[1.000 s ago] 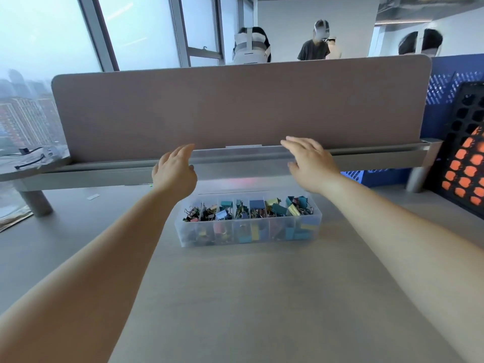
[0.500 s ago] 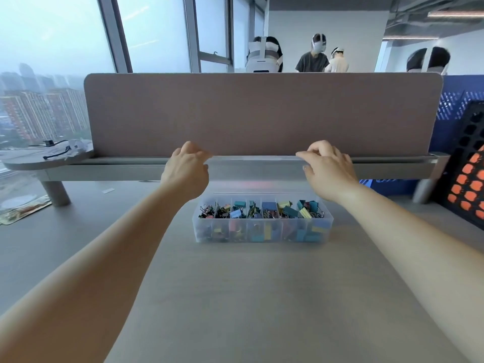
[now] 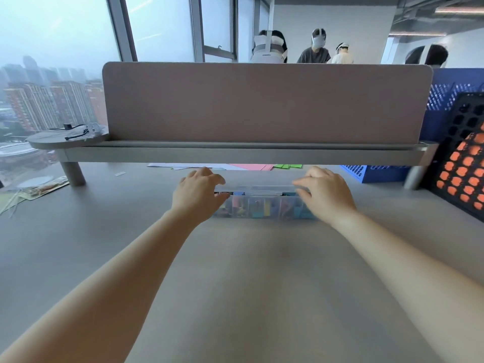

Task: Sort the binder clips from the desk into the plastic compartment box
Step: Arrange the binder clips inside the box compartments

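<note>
Gripping clear lid [image 3: 262, 190] ends over rectangular box [image 3: 262, 209]: left hand [image 3: 197, 192], right hand [image 3: 327, 193] fingers [image 3: 299, 182] curled.

No readable text, label, brand, number or sign is found. The plastic compartment box [image 3: 264, 205] at centre frame is blurred and nothing legible is seen on it. No lettering is made out on the coloured papers [image 3: 251, 167] behind it or the crates [image 3: 377, 172] at right.

Left grip [image 3: 200, 191], right grip [image 3: 326, 193], both pinching clear lid [image 3: 259, 190] (blurred), over compartment box [image 3: 262, 209] on desk [image 3: 248, 284]
</note>
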`<move>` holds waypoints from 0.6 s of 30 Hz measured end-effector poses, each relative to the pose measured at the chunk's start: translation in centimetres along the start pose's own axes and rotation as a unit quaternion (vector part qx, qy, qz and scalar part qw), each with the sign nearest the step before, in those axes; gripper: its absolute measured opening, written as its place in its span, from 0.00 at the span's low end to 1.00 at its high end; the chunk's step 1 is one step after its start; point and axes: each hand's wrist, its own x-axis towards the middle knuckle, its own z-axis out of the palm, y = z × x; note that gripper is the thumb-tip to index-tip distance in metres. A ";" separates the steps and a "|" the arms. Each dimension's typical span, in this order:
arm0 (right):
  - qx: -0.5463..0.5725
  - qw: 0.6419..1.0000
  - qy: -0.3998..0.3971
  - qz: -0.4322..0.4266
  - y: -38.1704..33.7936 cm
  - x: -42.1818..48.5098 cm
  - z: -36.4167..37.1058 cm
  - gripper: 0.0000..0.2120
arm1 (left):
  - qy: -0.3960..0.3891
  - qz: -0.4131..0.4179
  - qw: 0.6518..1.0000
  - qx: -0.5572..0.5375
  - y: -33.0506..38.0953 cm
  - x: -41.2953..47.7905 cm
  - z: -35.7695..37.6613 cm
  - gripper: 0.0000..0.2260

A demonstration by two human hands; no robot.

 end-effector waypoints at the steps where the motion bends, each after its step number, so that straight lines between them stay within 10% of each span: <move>1: -0.022 1.000 -0.017 -0.013 -0.2 -0.1 0.0 0.11 | -0.006 0.000 1.000 -0.008 0.4 0.0 0.1 0.17; 18: 0.019 0.999 0.030 -0.024 -1.4 -1.3 1.8 0.10 | 0.035 0.005 0.997 -0.065 2.0 -0.6 1.2 0.10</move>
